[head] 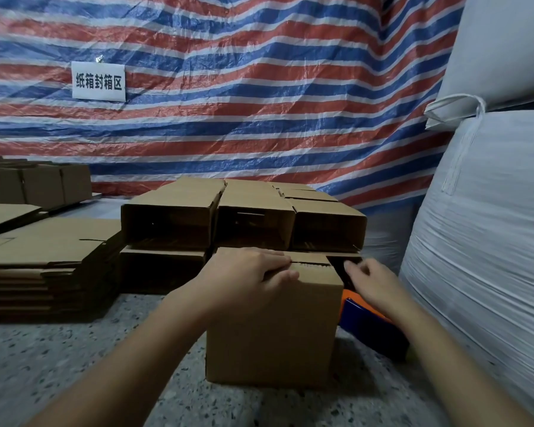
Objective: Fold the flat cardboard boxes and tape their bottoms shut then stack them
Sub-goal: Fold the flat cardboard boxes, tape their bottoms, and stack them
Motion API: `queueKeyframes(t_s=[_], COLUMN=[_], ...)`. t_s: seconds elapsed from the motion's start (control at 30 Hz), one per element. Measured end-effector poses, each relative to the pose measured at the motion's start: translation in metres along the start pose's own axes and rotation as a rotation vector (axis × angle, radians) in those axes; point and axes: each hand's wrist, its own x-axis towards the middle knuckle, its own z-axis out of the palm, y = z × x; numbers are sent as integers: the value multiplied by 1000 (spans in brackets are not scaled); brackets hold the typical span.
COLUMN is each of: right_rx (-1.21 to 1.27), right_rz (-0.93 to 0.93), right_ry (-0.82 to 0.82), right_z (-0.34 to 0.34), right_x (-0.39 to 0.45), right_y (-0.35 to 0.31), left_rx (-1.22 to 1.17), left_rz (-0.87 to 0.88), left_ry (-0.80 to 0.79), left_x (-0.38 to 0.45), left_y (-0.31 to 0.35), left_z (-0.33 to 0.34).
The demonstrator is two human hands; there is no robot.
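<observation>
Flat cardboard (43, 257) stacked in layered pile at far left on speckled floor (74, 349). Left hand (247, 274) palm-down on top of folded box (272, 331) at centre, fingers curled over near edge, pressing flaps. Open-ended finished boxes (244, 220) stacked behind. Right hand (372, 283) beside box's right top corner, fingers loosely bent, holding nothing. Orange-blue tape dispenser (367, 322) under right wrist. White woven sack (481, 241) far right.

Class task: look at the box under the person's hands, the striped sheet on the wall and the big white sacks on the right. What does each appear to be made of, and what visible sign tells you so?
Box: brown corrugated cardboard, matte; fluted edge shows at the top flap.
Striped sheet: probably woven plastic tarpaulin, slightly glossy, with crinkled folds.
White sacks: likely woven plastic fabric, faintly ribbed and creased, with a sewn loop strap.
</observation>
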Motion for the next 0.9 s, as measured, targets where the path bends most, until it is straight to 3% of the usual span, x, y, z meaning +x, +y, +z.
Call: queueKeyframes(t_s=[0.07, 0.17, 0.47, 0.6, 0.77, 0.9], right_rx=[-384, -679, -683, -372, -49, 181], right_rz=[60, 118, 32, 43, -55, -167], right_ry=[-35, -133, -121, -58, 86, -176], right_z=[-4, 3, 13, -21, -91, -121], right_x=[4, 1, -1, 9, 6, 2], right_y=[20, 43, 54, 29, -54, -115], left_rx=[-2, 12, 18, -16, -141, -375], left_rz=[-2, -1, -23, -54, -122, -200], left_ry=[1, 10, -26, -83, -182, -174], left_x=[0, 0, -3, -4, -5, -5], left_y=[0, 1, 6, 10, 9, 4], left_z=[1, 1, -6, -13, -22, -26])
